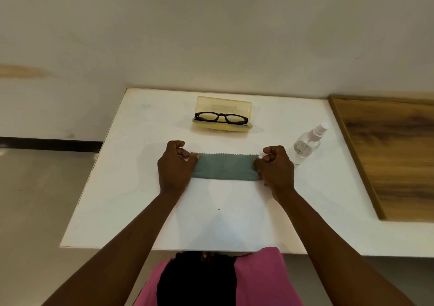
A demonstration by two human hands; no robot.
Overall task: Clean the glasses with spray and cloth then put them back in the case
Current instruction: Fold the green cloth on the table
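A white table [141, 211] fills the middle of the head view, with a wood-grain board [394, 155] lying along its right side. On the table, toward the far edge, sits a yellow see-through case [223, 105] with its lid standing open. The glasses [221, 117] (dark frames, arms folded) rest in the case's lower half, lenses facing the person.

Nearer the person, a grey-green cloth [224, 166] lies folded into a long strip across the table, its zigzag-cut edge on the far side. The left hand [175, 167] pinches the left end of the cloth between thumb and curled fingers. The right hand [276, 167] grips the right end in the same way, fingers curled over the fabric. Both hands rest low on the table, and the cloth is drawn flat between them.

A small clear spray bottle [307, 144] with a white nozzle stands just beside the right hand, on its outer side and a little farther off, between the hand and the board. It leans in the picture (the wide lens may account for that). The case is apart from the cloth, straight beyond its middle.

At the bottom edge a pink garment [265, 277] shows below the table.
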